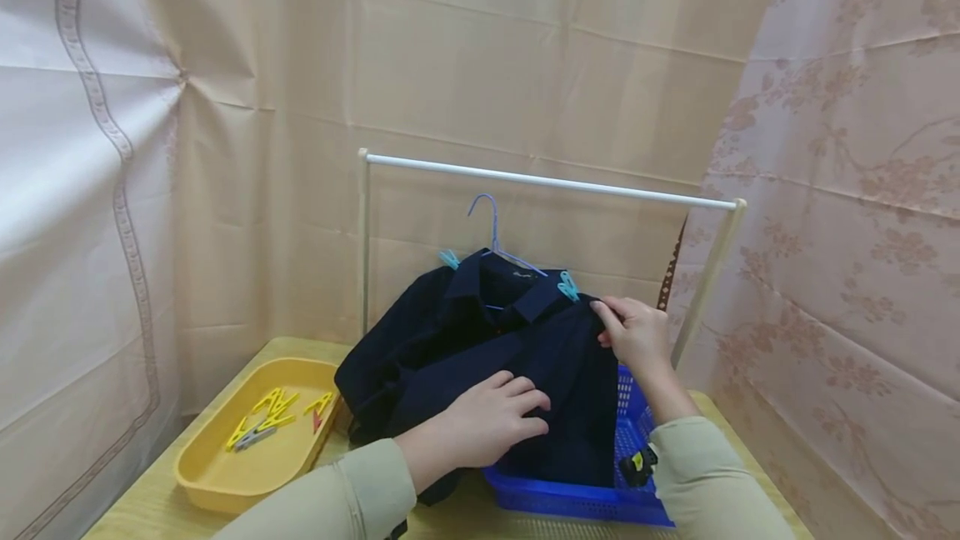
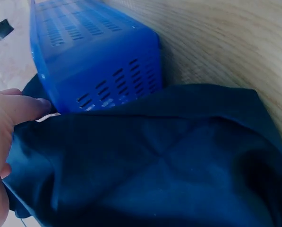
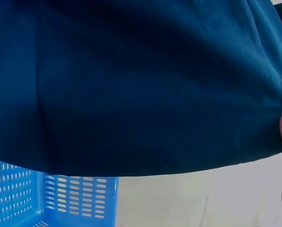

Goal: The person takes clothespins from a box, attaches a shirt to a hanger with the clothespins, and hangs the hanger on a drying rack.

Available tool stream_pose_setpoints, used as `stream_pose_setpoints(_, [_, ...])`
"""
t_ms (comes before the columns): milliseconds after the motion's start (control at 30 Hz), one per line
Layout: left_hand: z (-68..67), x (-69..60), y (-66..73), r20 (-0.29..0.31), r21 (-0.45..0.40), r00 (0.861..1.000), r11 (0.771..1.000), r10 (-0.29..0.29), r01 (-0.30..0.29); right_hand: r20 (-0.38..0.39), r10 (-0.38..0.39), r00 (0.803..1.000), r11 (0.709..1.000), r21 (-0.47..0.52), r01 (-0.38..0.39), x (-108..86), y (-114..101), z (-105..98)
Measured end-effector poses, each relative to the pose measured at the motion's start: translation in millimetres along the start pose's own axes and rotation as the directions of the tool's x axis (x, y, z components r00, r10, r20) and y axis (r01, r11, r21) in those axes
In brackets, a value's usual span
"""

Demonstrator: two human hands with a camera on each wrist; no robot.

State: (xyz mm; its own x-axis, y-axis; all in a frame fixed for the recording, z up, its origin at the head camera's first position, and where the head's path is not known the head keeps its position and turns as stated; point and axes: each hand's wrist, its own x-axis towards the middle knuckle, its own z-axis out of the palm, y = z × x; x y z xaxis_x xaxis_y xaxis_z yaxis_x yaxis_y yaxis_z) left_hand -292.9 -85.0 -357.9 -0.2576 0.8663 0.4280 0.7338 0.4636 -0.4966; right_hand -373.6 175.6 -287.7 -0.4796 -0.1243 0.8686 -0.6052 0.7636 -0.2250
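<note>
the beige curtain fills the upper middle of the frame, and a pale wooden table lies along the bottom. a rack with a white rail stands across the middle. in the centre, before this rack, is the dark shirt, the thing being worked on; its lower part lies over the blue basket, right of centre at the bottom. the yellow tray is at lower left. the person's left hand, at lower centre, rests on the shirt front with its fingers apart and loosely bent; no fold of cloth is seen caught in it. the right hand, right of centre, pinches the shoulder edge of the shirt between thumb and fingers. the lavender hanger rises from the collar, its hook below the rail and not on it. one turquoise clip sits at the shoulder on the right, another clip at the left one. it seems that the step in hand is straightening the shirt upon its hanger. the next move probably calls for a light pull at the pinched shoulder, with the front steadied, so that neither clip slips.
</note>
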Motion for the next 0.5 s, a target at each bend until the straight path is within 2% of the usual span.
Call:
stream_pose_setpoints(167, [6.3, 1.9, -3.5, 0.011, 0.077, 1.000, 0.997, 0.010, -0.010, 0.005, -0.004, 1.000, 1.000, -0.007, 0.004, -0.4, 2, 1])
stream_pose_setpoints(500, [16.8, 6.6, -8.0, 0.037, 0.203, 0.997, 0.976, 0.068, -0.074, -0.004, -0.003, 1.000, 1.000, 0.001, 0.003, -1.3, 2, 1])
